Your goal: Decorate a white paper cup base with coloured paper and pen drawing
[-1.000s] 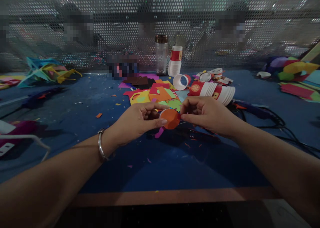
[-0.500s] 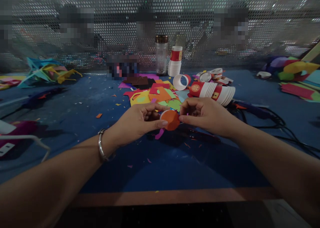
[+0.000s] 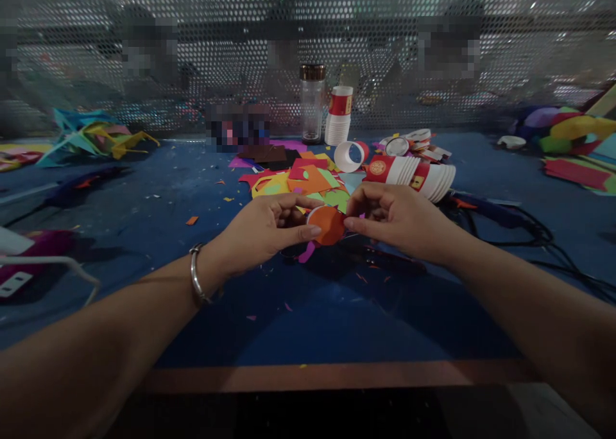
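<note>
Between my hands, above the blue table, is an orange paper disc with a white rim showing behind its upper left edge. My left hand, with a silver bangle at the wrist, pinches the disc's left side between thumb and fingers. At its right edge, the thumb and index finger of my right hand are closed on the disc. Just beyond lies a pile of coloured paper scraps. A purple paper strip is below the disc, and a dark tool with its kind unclear lies under my right hand.
Paper cups lie on their sides behind my right hand; a cup stack stands beside a glass bottle. Glue guns lie left and right, with black cables. A power strip sits far left. A perforated metal screen rises behind.
My hands still hold the orange disc, which has turned slightly and sits a touch higher in view. The camera view has shifted a little.
</note>
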The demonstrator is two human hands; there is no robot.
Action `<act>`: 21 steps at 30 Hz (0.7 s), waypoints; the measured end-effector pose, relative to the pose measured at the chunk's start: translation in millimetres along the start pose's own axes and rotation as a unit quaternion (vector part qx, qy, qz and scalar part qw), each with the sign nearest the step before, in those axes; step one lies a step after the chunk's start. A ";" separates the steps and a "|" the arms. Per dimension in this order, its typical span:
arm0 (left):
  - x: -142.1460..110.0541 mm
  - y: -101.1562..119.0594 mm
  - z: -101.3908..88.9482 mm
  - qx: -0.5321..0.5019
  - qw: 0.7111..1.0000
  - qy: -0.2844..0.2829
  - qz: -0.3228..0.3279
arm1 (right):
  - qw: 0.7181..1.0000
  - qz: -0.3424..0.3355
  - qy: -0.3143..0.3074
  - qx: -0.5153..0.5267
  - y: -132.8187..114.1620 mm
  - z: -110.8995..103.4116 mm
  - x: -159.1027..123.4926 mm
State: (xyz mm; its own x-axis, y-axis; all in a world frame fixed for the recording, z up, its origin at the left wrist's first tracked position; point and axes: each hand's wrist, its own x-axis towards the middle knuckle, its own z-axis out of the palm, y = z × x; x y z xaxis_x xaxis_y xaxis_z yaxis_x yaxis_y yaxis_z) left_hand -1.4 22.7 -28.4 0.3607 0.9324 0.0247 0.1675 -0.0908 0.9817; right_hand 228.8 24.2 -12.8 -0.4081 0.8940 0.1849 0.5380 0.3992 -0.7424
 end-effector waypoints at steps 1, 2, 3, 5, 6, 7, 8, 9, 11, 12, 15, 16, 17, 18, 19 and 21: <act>1.1 -0.2 -1.3 -0.001 1.000 0.011 -0.002 | 1.000 0.001 0.005 0.007 0.6 0.5 -0.1; 2.4 -0.6 -3.0 -0.005 1.000 0.022 -0.004 | 1.000 0.002 0.011 0.012 1.1 0.9 -0.2; 3.9 -0.9 -4.9 -0.013 0.999 0.030 -0.005 | 1.000 0.002 0.018 0.014 1.6 1.4 -0.2; 7.0 -1.5 -8.8 -0.043 0.998 0.045 -0.006 | 0.999 0.005 0.037 0.011 2.3 2.1 -0.4; 8.5 -1.5 -10.3 -0.064 0.996 0.057 -0.008 | 0.999 0.006 0.045 0.007 2.5 2.5 -0.5; 9.8 -1.3 -11.4 -0.088 0.994 0.071 -0.010 | 0.999 0.006 0.050 0.000 2.8 2.9 -0.5; 10.8 -0.8 -12.1 -0.114 0.990 0.087 -0.015 | 0.999 0.004 0.052 -0.013 2.8 3.6 -0.6; 11.6 0.0 -12.3 -0.139 0.985 0.105 -0.021 | 0.998 0.001 0.049 -0.031 2.7 4.5 -0.5; 12.4 2.0 -11.7 -0.176 0.975 0.134 -0.028 | 0.997 -0.008 0.026 -0.073 1.3 7.6 0.0; 12.5 3.0 -11.1 -0.186 0.972 0.140 -0.027 | 0.996 -0.013 0.010 -0.093 0.1 9.8 0.6; 11.9 5.4 -9.3 -0.195 0.969 0.148 -0.017 | 0.987 -0.033 -0.033 -0.152 -5.1 19.1 3.4; 11.5 5.9 -8.9 -0.196 0.969 0.150 -0.016 | 0.983 -0.041 -0.044 -0.174 -6.6 22.7 4.5; 11.2 6.3 -8.7 -0.197 0.968 0.151 -0.014 | 0.978 -0.049 -0.055 -0.196 -7.9 26.2 5.6; 10.8 6.6 -8.4 -0.199 0.968 0.152 -0.014 | 0.973 -0.057 -0.064 -0.214 -8.6 29.5 6.6; 10.6 6.8 -8.3 -0.201 0.968 0.152 -0.013 | 0.969 -0.063 -0.073 -0.229 -8.9 32.3 7.5; 10.2 7.3 -7.9 -0.204 0.967 0.152 -0.011 | 0.964 -0.067 -0.082 -0.244 -8.2 36.6 9.0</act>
State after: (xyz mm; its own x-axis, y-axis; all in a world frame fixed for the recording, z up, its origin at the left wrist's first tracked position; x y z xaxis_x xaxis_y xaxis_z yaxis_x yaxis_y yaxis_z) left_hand -3.7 34.3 -19.5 0.0651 0.9979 -0.0025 -0.2265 0.0172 0.9738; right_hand 193.7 21.6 -28.6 -0.5876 0.7995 0.1244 0.7388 0.5928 -0.3206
